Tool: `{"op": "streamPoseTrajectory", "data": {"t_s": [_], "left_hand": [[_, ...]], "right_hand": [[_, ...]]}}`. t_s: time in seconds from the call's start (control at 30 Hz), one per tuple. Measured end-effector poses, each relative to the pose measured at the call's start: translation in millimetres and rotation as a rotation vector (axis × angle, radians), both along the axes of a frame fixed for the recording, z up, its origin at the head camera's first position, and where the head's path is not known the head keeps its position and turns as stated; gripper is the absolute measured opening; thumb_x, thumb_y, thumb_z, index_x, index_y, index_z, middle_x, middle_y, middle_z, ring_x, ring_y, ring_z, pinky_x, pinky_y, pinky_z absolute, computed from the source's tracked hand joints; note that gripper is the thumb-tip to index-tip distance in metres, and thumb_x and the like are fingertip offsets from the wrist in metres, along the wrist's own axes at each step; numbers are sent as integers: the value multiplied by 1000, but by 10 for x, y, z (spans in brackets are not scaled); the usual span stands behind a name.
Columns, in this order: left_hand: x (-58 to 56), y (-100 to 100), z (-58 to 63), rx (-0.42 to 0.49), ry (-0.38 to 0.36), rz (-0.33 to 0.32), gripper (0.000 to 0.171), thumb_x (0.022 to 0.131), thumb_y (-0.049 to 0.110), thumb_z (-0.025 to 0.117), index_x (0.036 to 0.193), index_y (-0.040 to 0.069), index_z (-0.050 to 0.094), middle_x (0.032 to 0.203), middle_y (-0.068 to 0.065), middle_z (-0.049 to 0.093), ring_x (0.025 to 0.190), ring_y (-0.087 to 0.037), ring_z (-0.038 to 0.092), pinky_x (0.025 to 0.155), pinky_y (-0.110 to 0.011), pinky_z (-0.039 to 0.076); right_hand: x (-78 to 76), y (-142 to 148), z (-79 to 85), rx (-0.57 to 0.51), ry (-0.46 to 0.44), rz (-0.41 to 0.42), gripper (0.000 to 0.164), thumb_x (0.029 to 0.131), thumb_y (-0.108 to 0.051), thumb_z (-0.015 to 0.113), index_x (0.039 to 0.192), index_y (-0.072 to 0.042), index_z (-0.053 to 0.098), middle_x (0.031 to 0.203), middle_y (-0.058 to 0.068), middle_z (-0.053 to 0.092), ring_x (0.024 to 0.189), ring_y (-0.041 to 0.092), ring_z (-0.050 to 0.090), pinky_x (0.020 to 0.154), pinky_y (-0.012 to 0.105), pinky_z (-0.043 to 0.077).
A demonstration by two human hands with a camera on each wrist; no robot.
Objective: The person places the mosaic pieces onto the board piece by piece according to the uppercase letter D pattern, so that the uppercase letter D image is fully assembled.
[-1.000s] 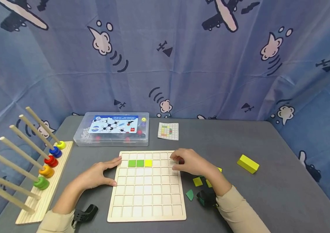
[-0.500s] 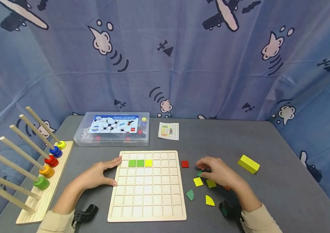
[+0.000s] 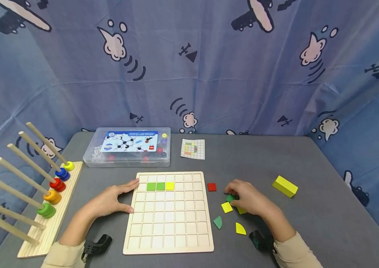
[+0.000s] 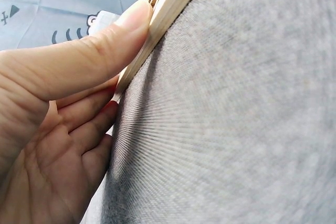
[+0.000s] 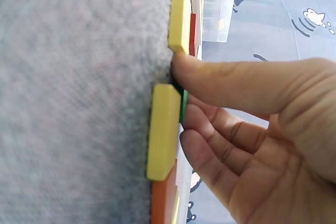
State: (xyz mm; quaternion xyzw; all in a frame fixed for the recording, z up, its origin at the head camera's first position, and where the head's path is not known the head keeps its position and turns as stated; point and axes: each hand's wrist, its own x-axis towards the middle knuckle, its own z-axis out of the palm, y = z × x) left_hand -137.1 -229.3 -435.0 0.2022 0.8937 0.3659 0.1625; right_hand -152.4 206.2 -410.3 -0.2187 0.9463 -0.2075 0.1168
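A wooden grid board lies flat on the table; two green square tiles and a yellow square tile sit side by side in one of its upper rows. My left hand rests against the board's left edge, thumb and fingers spread along it; the left wrist view shows the thumb touching the rim. Right of the board, my right hand pinches a green piece between thumb and fingers at the tabletop. That piece is mostly hidden in the right wrist view, behind a yellow tile.
Near the right hand lie a red tile, a yellow tile, a green quarter-round and a yellow quarter-round. A yellow block, pattern card, plastic box and peg stand surround the board.
My right hand has moved right from the board's upper right edge, where a red tile now lies beside the board, and its fingers have closed on a green piece. The left hand stays put.
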Motion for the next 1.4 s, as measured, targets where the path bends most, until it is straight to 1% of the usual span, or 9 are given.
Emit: {"op": "streamPoseTrajectory", "data": {"t_s": [0.23, 0.4, 0.6, 0.7, 0.83, 0.97, 1.07, 1.23, 1.4], "left_hand": [[11, 11, 28, 5, -7, 5, 88, 73, 36, 78, 146, 8, 37, 153, -14, 29, 140, -38, 25, 107, -56, 28], [15, 13, 28, 3, -13, 6, 88, 73, 38, 78, 146, 8, 38, 153, -13, 29, 140, -38, 25, 108, -56, 28], [20, 17, 38, 8, -10, 7, 87, 73, 37, 78, 145, 8, 39, 153, -12, 29, 140, -38, 26, 108, -56, 28], [18, 13, 27, 6, -1, 3, 88, 73, 38, 78, 145, 8, 39, 153, -11, 30, 140, -37, 26, 108, -56, 28], [15, 6, 16, 7, 10, -4, 88, 73, 39, 78, 145, 8, 39, 153, -11, 30, 140, -37, 27, 107, -56, 28], [10, -2, 19, 8, 13, -4, 88, 73, 38, 78, 145, 8, 39, 153, -12, 30, 140, -38, 27, 107, -56, 29], [7, -7, 19, 5, 5, 1, 88, 73, 38, 78, 146, 9, 38, 154, -11, 29, 140, -36, 26, 108, -55, 28], [9, -6, 26, -2, 14, -10, 88, 73, 39, 78, 145, 7, 38, 153, -13, 30, 140, -38, 26, 107, -57, 29], [1, -11, 13, -1, 26, -12, 88, 73, 39, 77, 145, 7, 39, 153, -12, 30, 140, -38, 26, 107, -57, 28]], "right_hand": [[2, 23, 3, 9, 34, 21, 13, 80, -8, 74, 91, -14, 70, 87, -5, 58, 78, 8, 52, 69, 28, 48], [-3, 40, 49, 16, 50, 14, 11, 84, -9, 70, 95, -12, 72, 86, -5, 60, 75, 6, 54, 66, 26, 49], [-18, 108, 25, -6, 103, -15, 13, 87, -7, 66, 99, -8, 71, 93, 0, 66, 80, 11, 57, 71, 32, 52], [-27, 142, 13, -36, 117, -27, 13, 88, -7, 64, 99, -8, 71, 93, 0, 67, 79, 10, 57, 70, 31, 52], [-36, 161, 17, -96, 91, -30, 16, 89, -7, 62, 103, -11, 70, 90, -3, 66, 77, 8, 56, 68, 27, 50], [-33, 140, 29, -163, 74, -5, 17, 91, -8, 62, 104, -13, 69, 93, -5, 67, 81, 7, 59, 72, 26, 52], [-26, 102, 33, -218, 54, 15, 16, 91, -10, 62, 104, -12, 69, 94, -5, 68, 83, 7, 61, 74, 26, 53], [-9, 0, 36, -309, -11, 43, 14, 91, -11, 62, 103, -9, 68, 93, -4, 67, 81, 5, 60, 75, 26, 53], [-14, -184, 47, -338, -41, 81, 11, 90, -10, 63, 100, -10, 68, 89, -5, 66, 78, 5, 58, 72, 24, 52]]}}
